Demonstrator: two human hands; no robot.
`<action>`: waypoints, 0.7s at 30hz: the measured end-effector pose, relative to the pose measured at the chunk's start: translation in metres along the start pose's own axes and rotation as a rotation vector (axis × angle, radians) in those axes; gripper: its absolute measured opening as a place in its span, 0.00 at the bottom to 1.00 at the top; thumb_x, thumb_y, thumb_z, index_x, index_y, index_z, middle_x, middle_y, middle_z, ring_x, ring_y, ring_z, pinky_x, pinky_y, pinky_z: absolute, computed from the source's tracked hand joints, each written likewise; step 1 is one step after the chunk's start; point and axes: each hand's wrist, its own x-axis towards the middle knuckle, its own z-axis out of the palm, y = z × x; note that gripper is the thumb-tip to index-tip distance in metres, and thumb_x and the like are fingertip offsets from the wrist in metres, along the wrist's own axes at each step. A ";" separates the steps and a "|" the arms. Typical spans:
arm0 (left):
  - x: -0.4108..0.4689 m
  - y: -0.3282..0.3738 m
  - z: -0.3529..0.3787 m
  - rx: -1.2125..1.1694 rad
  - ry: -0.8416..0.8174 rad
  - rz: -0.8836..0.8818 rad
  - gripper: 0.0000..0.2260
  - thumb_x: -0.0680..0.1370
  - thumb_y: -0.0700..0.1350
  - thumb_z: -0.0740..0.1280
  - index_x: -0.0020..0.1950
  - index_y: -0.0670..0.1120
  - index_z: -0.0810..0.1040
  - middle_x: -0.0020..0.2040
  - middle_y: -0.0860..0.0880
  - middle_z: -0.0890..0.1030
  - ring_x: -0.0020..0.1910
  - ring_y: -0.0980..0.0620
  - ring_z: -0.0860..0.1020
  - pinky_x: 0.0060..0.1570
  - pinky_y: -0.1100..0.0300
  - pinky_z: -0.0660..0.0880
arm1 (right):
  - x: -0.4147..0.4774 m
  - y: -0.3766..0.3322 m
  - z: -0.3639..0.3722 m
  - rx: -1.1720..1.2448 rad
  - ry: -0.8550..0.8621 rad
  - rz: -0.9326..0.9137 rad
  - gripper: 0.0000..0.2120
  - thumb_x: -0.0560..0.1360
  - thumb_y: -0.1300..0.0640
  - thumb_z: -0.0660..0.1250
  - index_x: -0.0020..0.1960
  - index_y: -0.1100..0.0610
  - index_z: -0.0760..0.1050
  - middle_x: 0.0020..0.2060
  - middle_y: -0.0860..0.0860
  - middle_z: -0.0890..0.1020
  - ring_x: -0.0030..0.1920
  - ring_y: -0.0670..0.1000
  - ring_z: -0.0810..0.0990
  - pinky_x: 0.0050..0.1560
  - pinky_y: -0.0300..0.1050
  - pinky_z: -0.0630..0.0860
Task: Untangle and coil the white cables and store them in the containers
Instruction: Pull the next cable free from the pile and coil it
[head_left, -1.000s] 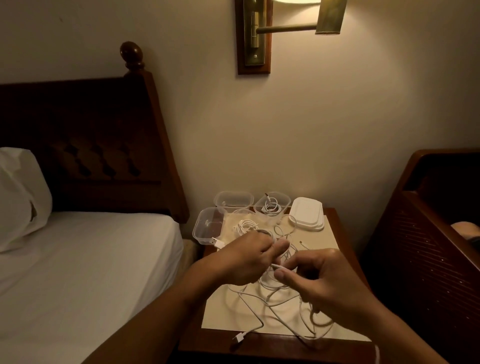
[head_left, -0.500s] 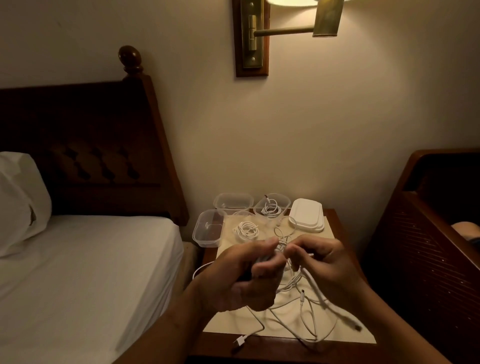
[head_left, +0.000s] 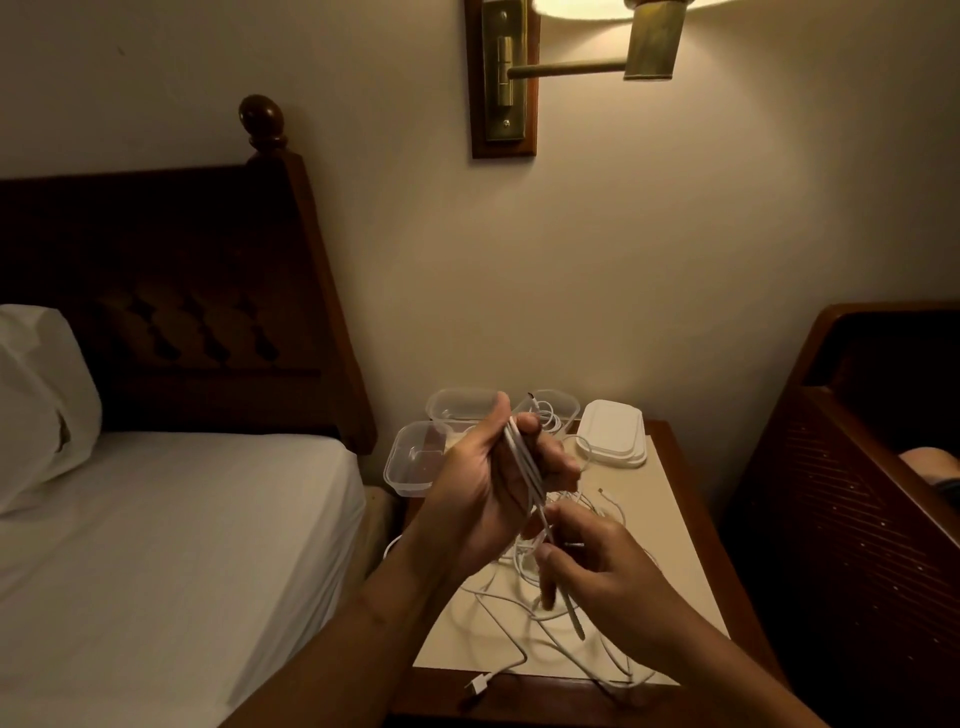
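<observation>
Head cam: both hands w/ white cable (head_left: 523, 460) above nightstand (head_left: 545, 699).
L hand (head_left: 478, 499) grips doubled strands; R hand (head_left: 613, 571) pinches it lower; containers (head_left: 410, 460) at nightstand's back.

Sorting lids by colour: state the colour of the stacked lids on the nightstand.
White lids, clearest in the head view.

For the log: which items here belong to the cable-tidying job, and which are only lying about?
Job:
- white cable, gripped by left hand, pinched by right hand
- loose cables on the mat
- clear containers, one holding a coiled cable
- stacked lids

Background:
- bed
- pillow
- headboard
- wall lamp
</observation>
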 end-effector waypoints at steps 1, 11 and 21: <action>0.002 -0.001 0.001 0.091 0.020 0.020 0.22 0.85 0.55 0.56 0.44 0.40 0.77 0.38 0.37 0.81 0.41 0.39 0.84 0.45 0.48 0.82 | -0.001 0.001 0.002 -0.008 0.001 0.002 0.11 0.82 0.61 0.64 0.55 0.46 0.78 0.38 0.55 0.80 0.40 0.58 0.80 0.44 0.55 0.82; 0.007 -0.019 -0.003 1.086 0.035 0.115 0.25 0.87 0.54 0.51 0.53 0.36 0.79 0.50 0.36 0.85 0.51 0.43 0.85 0.57 0.48 0.82 | -0.007 -0.012 0.002 -0.153 0.030 0.083 0.15 0.84 0.50 0.60 0.41 0.50 0.79 0.32 0.50 0.81 0.34 0.48 0.78 0.42 0.54 0.76; 0.014 0.000 -0.045 1.380 0.088 -0.036 0.24 0.86 0.56 0.52 0.46 0.42 0.79 0.35 0.45 0.83 0.33 0.46 0.80 0.37 0.52 0.77 | -0.019 -0.030 -0.002 -0.320 0.223 -0.250 0.30 0.76 0.59 0.74 0.73 0.46 0.67 0.27 0.39 0.76 0.26 0.45 0.73 0.29 0.29 0.66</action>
